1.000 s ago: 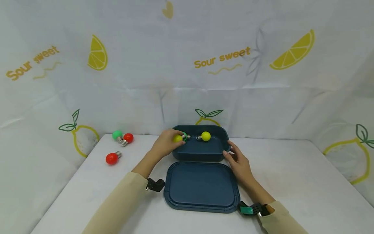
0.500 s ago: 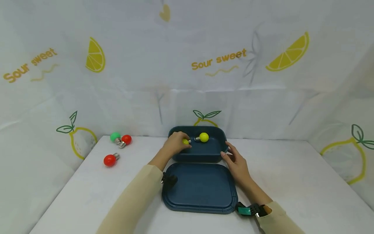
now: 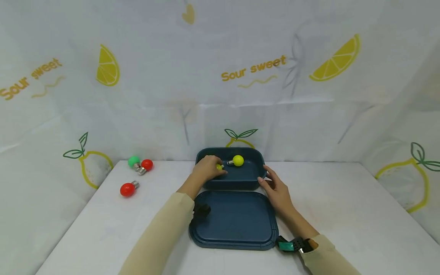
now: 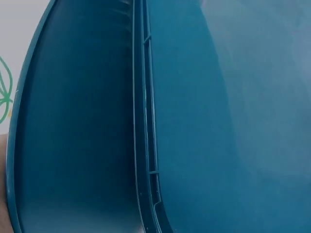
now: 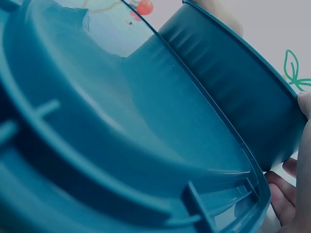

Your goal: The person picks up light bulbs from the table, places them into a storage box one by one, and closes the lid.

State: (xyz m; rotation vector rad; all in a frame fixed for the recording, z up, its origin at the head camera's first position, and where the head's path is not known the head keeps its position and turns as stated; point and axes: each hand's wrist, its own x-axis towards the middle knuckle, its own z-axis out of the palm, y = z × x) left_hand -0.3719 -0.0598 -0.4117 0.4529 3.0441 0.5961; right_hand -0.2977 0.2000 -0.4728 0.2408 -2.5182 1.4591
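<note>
Midway along the back edge of the table [image 3: 337, 202], the left hand [image 3: 206, 169] reaches into the dark blue box [image 3: 233, 185], its fingers curled around a yellow bulb [image 3: 219, 167], while the right hand [image 3: 279, 193] grips the box's right end. Setting this bulb down inside looks like the step in hand; the next move calls for loosening the fingers and lifting clear. A green bulb [image 3: 133, 161] and a red bulb [image 3: 147, 164] lie near the table's back left corner.
</note>
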